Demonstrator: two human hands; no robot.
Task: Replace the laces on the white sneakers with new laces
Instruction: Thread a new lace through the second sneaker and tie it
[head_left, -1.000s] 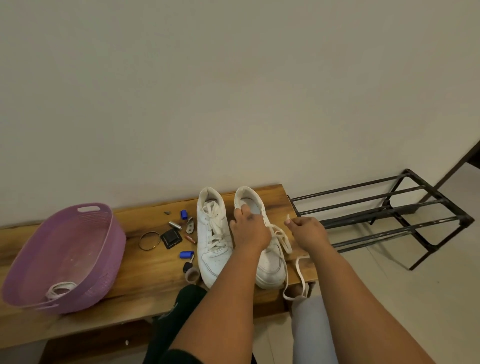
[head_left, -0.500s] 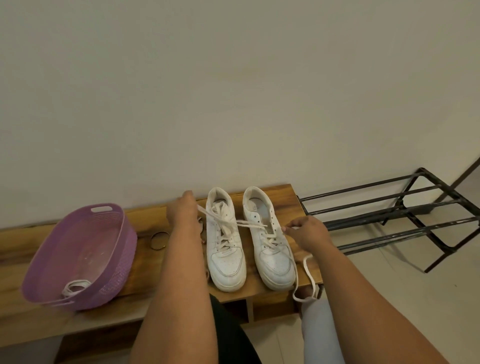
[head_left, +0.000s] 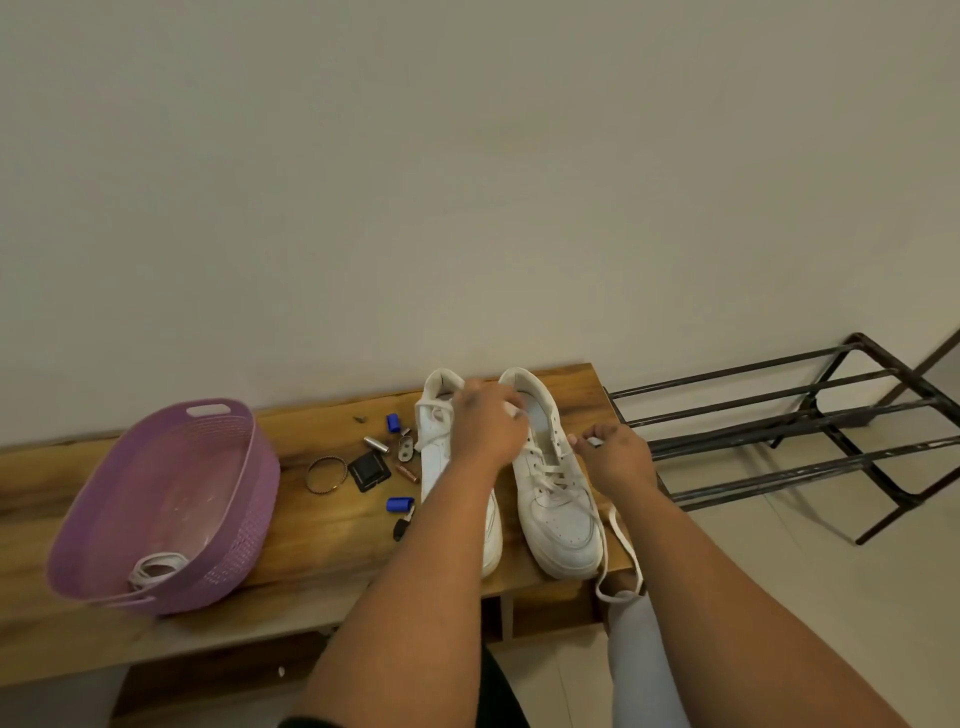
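On the wooden bench (head_left: 332, 530), at 6 o'clock of the frame, stand both white sneakers (head_left: 558, 499), toes toward the camera. Left hand (head_left: 485, 423) hovers over their collars, fingers curled, grip unclear; right hand (head_left: 615, 457), at the right shoe's 3 o'clock, pinches a white lace (head_left: 621, 545) whose loop dangles off the bench edge.

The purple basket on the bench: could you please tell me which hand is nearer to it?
Left. The left hand is over the sneakers, to the right of the purple basket; the right hand lies farther right, beyond both shoes.
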